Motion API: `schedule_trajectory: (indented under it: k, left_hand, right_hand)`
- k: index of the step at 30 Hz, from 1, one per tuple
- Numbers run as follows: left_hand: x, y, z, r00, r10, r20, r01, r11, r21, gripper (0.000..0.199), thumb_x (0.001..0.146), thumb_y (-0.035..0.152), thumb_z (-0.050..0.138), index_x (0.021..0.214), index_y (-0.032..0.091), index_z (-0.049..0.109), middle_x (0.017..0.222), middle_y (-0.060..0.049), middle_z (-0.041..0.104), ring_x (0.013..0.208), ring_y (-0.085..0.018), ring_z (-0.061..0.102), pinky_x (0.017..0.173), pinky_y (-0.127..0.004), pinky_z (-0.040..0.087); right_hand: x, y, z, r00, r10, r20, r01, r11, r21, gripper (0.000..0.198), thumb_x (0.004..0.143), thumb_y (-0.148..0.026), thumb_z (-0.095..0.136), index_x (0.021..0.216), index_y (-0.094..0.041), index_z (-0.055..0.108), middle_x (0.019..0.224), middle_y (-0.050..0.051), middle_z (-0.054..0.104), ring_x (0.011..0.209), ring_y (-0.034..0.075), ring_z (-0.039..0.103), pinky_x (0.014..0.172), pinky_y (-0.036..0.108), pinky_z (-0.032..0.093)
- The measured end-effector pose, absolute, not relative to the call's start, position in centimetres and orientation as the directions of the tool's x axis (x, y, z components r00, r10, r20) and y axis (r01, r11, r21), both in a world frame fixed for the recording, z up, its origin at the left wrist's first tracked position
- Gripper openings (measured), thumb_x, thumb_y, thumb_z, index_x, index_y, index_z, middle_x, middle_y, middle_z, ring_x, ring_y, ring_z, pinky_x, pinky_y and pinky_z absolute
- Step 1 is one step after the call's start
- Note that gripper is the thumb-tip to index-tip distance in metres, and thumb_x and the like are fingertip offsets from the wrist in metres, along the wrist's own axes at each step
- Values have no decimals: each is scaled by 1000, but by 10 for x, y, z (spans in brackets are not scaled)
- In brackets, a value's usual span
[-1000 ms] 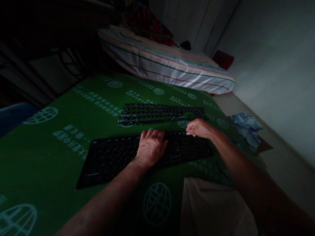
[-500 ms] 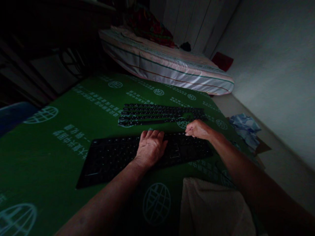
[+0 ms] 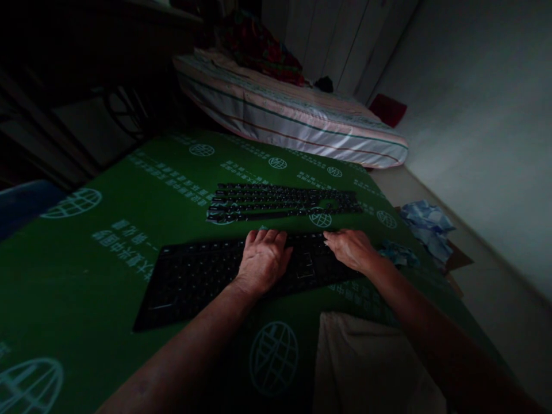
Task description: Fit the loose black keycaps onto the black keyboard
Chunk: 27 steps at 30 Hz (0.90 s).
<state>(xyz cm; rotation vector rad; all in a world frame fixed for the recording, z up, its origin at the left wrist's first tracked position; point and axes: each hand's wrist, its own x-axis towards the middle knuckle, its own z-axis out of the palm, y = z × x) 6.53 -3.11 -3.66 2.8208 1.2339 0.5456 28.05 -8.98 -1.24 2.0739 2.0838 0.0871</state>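
Observation:
A black keyboard (image 3: 194,282) lies slightly slanted on the green table, many of its key positions showing small pale dots. My left hand (image 3: 264,256) rests across its middle, fingers bent over the far edge and thumb to the right, gripping it. At the far right part of the keyboard is my right hand (image 3: 349,247), its fingers pressed together and fingertips down at the top row. Whatever those fingertips hold, if anything, is hidden. Beyond the keyboard, loose black keycaps (image 3: 259,195) lie in several rows, with a gap toward the right.
The green table cover (image 3: 107,287) has pale globe prints and lettering. A beige cloth (image 3: 357,356) is at the near edge. A crumpled bluish wrapper (image 3: 399,253) lies by my right forearm. Behind stands a bed (image 3: 302,126); more crumpled material (image 3: 426,224) is at the right.
My right hand has turned and flattened somewhat over the keyboard's top right, uncovering the wrapper beside the forearm. My left hand stays where it was.

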Motion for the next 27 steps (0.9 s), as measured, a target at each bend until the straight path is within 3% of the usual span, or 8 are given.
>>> schedule_trajectory:
  k: [3,9,12,19,24,27]
  left_hand:
    - [65,-31,-37,623,717,314,708,-687,164,31,86,35,48,108,16,59,106,-10,64,97,-27,55,91,-42,37]
    - [65,-30,-38,623,718,311,704,-688,178,31,86,34,49,109,16,60,106,-11,64,97,-27,55,91,-43,38]
    - [65,-30,-38,623,718,309,706,-687,171,32,86,35,48,109,15,60,106,-11,64,97,-27,55,91,-42,38]
    - [66,-30,-37,618,725,304,711,-680,176,31,86,35,50,108,15,60,103,-10,64,97,-27,55,91,-42,37]
    - [66,-30,-39,617,719,319,709,-684,170,32,86,35,49,109,15,59,104,-10,64,96,-27,55,91,-41,37]
    - [66,-30,-39,617,716,327,707,-687,168,31,86,35,49,107,15,60,102,-10,65,95,-27,55,90,-42,37]
  right_hand:
    - [276,-94,-9,-25,996,-90,978,43,204,29,92,-27,39,109,-19,61,86,10,71,80,22,65,67,28,41]
    - [282,-102,-16,102,994,36,981,-106,165,31,92,-26,41,113,-20,62,98,8,70,91,20,63,78,28,43]
    - [281,-106,-20,89,993,76,983,-100,151,32,92,-28,40,117,-22,60,103,7,69,92,19,62,81,29,44]
    - [274,-106,-20,51,999,19,986,-53,160,33,93,-28,39,117,-23,60,99,5,70,90,18,61,82,29,43]
    - [275,-110,-27,55,995,84,988,-67,136,34,92,-29,41,121,-21,57,105,7,69,94,19,60,85,29,42]
    - [273,-109,-29,66,994,87,986,-78,146,34,93,-29,39,119,-22,59,96,7,70,90,19,61,85,30,43]
